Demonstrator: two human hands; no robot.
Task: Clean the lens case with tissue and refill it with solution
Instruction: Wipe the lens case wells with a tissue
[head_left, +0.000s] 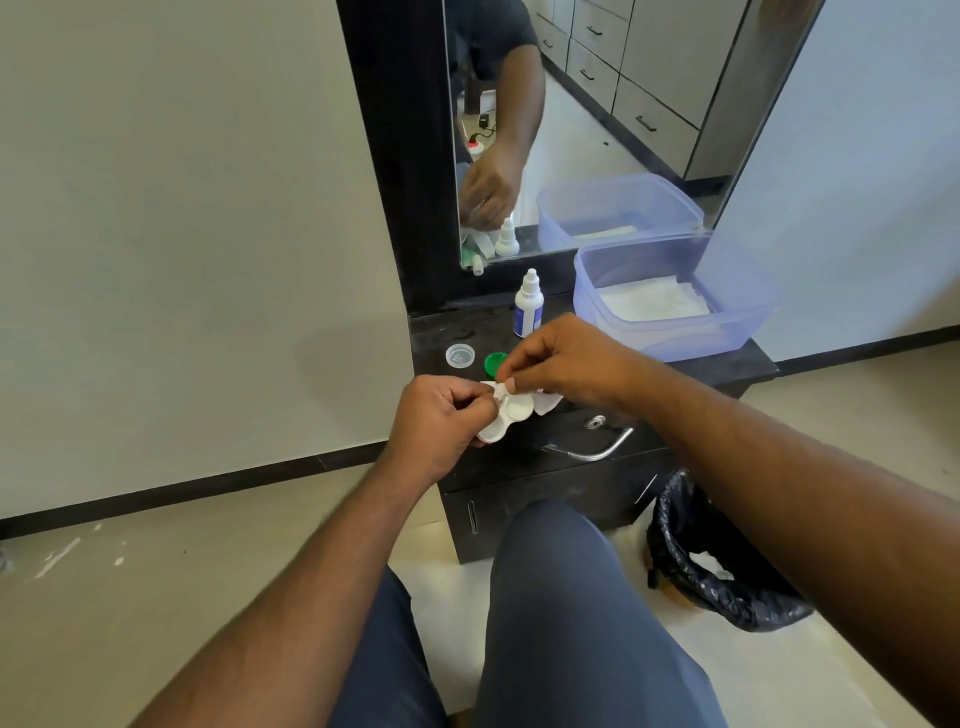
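Lens case (506, 420) is white, the twin-well kind, and it's held up in front of the dark cabinet top (727, 371), tilted with one well higher than the other. Both wells are uncapped and look plain white inside; can't tell if they're wet or dry. Left hand (441, 423) has its fingers curled around the lower end of the case, gripping it. Right hand (563, 364) is pinching a bit of white tissue (548, 402) with thumb and fingertips and pressing it at the upper well, so the tissue sits right against the case, with a loose flap sticking out under the right hand.

Labels: the solution bottle (528, 305) just beyond the right hand has a blue label, but the print is too small to read. No brand visible anywhere else either.

Just past the left hand's knuckles are the two loose caps, a clear cap (460, 356) and a green cap (494, 362), lying side by side on the cabinet near its left edge. Beyond and to the right of the right hand is a translucent blue tub (675, 332) with white tissues in it, sitting close to the right edge. Open counter is really only the strip between the caps and the bottle. Below the right forearm on the floor is a bin with a black liner (691, 545). A mirror (571, 130) stands behind the bottle.
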